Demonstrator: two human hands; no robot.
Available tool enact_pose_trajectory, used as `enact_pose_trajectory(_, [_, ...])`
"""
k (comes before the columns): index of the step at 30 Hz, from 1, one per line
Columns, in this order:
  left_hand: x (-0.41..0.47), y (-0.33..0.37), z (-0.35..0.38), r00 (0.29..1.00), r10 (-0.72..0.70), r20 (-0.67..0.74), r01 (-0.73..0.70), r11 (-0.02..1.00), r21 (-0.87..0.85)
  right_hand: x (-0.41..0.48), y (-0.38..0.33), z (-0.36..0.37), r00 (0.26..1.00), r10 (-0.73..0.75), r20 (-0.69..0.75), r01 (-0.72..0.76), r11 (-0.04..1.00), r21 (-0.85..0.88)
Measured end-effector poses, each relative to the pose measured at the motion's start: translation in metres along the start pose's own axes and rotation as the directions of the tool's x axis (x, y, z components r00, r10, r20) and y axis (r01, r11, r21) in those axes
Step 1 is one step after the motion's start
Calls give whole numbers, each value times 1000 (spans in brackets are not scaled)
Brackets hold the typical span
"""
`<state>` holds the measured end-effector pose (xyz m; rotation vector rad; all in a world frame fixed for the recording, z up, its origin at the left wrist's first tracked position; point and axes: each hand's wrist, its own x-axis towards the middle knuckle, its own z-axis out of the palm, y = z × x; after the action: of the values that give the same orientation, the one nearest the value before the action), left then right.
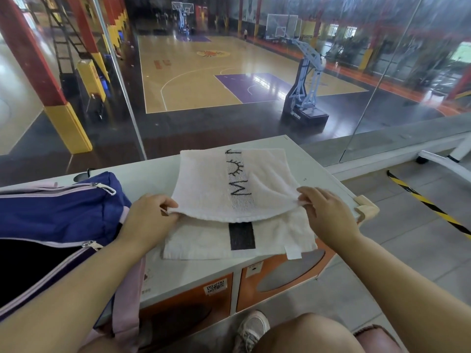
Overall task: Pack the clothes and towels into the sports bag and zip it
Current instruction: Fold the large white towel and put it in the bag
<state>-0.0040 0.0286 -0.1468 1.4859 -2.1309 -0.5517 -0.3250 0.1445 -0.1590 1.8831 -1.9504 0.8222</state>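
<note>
A white towel [237,189] with a dark woven stripe and lettering is shown lying on a pale counter [153,166]. It is doubled over, so that the upper layer covers most of the lower one. The near edge of the upper layer is pinched at its two corners, one by the left hand [150,217] and one by the right hand [328,215], and is raised slightly off the layer beneath. The corners are probably held this way so that the edges can be kept square while the towel is folded down to a size the bag can take.

A blue sports bag [58,212] with pink trim is set just beside the towel, on the left, close against the left forearm. Its main zip is open and a dark interior is shown, so the towel could be passed across with little reach. No zipping has yet been done. A basketball court [193,80] is visible beyond the counter, through glass.
</note>
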Motion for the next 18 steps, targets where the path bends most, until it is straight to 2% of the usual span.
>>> enact_pose_trajectory(2, [-5, 0, -4, 991, 117, -70, -112, 991, 67, 0, 3, -10, 995, -68, -74, 66, 998, -20])
enact_pose_trajectory(4, [-12, -6, -4, 981, 184, -55, -177, 979, 105, -8, 3, -15, 992, -108, -68, 107, 994, -10])
enact_pose_trajectory(5, [-15, -12, -3, 977, 211, -10, -209, 970, 122, -15, 3, -15, 991, -127, -43, 127, 992, 4])
enact_pose_trajectory(8, [-28, -31, 11, 941, 291, 173, -322, 927, 194, -38, 3, -11, 973, -165, 161, 162, 986, 30])
enact_pose_trajectory(11, [-38, -39, 25, 889, 400, 223, -449, 855, 259, -58, 10, -1, 922, -233, 308, 240, 971, 16])
enact_pose_trajectory(14, [-38, -42, 30, 836, 505, 213, -548, 784, 292, -65, 9, 3, 918, -196, 344, 229, 972, -59])
enact_pose_trajectory(18, [-40, -41, 33, 773, 523, 359, -625, 725, 290, -75, 3, 11, 926, -182, 330, 228, 968, -107])
